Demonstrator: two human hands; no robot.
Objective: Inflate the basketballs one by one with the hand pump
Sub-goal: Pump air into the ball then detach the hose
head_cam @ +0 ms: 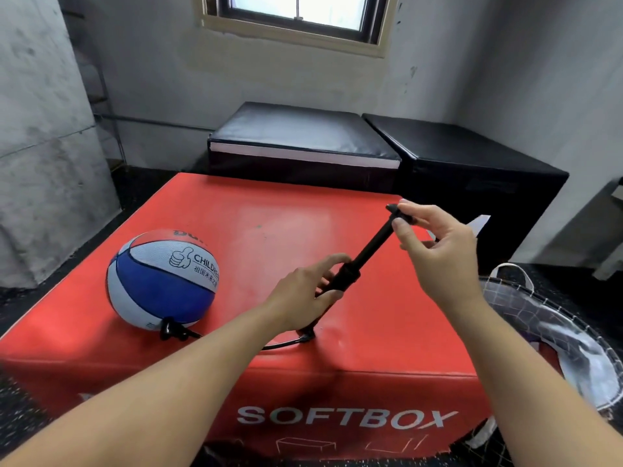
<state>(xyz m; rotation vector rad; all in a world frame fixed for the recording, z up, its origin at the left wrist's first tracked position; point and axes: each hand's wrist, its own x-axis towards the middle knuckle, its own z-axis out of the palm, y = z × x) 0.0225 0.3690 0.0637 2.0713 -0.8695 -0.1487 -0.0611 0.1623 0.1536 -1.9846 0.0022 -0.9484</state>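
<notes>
A red, white and blue basketball point(161, 279) sits on the left of the red soft box point(236, 210). A thin black hose point(279, 343) runs from a black fitting at the ball's lower right point(173, 330) to the base of a black hand pump point(367, 251). The pump stands tilted, its handle up and to the right. My left hand point(303, 294) grips the pump's barrel low down. My right hand point(435, 241) pinches the handle at the top, and the rod is drawn out.
Two black padded boxes point(303, 143) stand behind the red one, against the wall. A white mesh bag point(553, 332) with a wire rim lies on the floor to the right. The floor is dark and speckled.
</notes>
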